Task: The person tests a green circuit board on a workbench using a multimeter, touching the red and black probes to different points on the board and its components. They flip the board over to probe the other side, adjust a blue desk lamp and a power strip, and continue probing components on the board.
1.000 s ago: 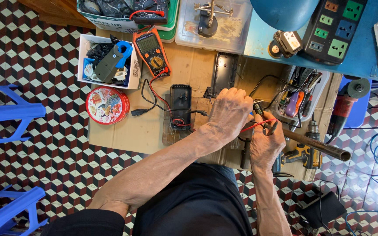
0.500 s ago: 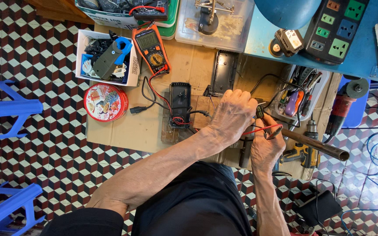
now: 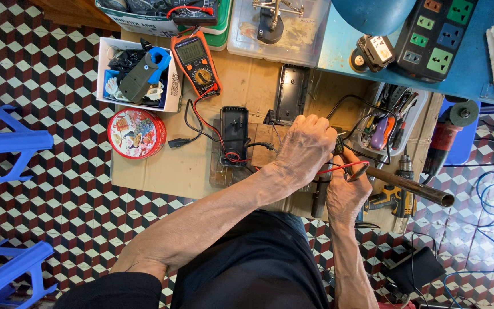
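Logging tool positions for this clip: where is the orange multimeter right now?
In the head view, the orange multimeter lies at the upper left of the cardboard work surface, just right of the white parts box and above the round red tin.

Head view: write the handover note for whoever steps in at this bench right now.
Left hand: closed over a small part at the board's right end; the part itself is hidden under the fingers.
Right hand: pinches a thin red lead that runs across to the left hand.
Things: black device lies flat on the wooden board, red and black wires at its lower end. Orange multimeter sits above it, its leads trailing down to the device. Brown pipe lies just right of the hands.
Done: both hands on the work.
Left: cannot tell how far the joint is along.
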`<state>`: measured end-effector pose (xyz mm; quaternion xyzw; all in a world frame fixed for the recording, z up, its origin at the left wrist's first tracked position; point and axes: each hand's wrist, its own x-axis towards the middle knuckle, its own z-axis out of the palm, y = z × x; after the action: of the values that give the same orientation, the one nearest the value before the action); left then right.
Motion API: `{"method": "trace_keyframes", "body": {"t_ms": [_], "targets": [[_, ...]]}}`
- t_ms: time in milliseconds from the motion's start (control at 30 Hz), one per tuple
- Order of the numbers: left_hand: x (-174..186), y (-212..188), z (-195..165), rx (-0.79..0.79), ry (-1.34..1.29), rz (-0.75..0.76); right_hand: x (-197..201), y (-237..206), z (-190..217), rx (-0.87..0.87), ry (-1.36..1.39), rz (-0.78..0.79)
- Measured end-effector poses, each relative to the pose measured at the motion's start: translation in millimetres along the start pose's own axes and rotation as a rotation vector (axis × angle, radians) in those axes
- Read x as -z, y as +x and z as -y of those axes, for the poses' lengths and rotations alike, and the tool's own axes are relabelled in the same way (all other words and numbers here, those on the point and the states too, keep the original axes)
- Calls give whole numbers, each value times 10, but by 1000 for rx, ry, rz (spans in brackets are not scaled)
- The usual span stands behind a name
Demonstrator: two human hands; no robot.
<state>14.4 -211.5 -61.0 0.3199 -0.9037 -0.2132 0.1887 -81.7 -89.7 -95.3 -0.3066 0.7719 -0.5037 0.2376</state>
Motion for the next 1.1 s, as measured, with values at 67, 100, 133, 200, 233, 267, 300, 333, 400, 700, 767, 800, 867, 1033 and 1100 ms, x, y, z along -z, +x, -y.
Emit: {"method": "trace_keyframes", "body": {"t_ms": [67,100,133,200,233,267,300,333,400,700,767,800,867,1033,1100], "targets": [[-19,16,11,3,5,6,-1,5,-9,7,-4,0],[-41,22,-10,4,9,7,24,-3,-14,10,-6,-2],[-55,32,-18,6,14,7,36,-3,-11,-8,-15,-1],[-70,57,-7,16,24,29,43,1,-7,-42,-33,2],[-73,68,5,22,31,40,38,0,-5,-30,-29,3],[-73,72,13,23,21,39,28,-1,-3,-18,-24,5],[-68,78,18,22,10,37,26,4,2,-5,-20,5],[-65,83,27,23,0,37,26,9,4,-5,-30,8],[-53,101,46,14,0,38,29,24,6,-5,-50,15],[32,100,78,0,16,41,13,6,14,-70,1,6],[82,78,107,-8,28,48,3,-20,33,-12,28,29],[111,59,123,-9,29,56,5,-34,42,15,43,36],[171,15,156,-29,28,53,26,-77,53,-174,107,1],[338,-51,313,-70,-83,-41,89,-107,0,-315,317,-68],[400,-33,398,-90,-108,-67,94,-83,-28,-387,369,-88]]}}
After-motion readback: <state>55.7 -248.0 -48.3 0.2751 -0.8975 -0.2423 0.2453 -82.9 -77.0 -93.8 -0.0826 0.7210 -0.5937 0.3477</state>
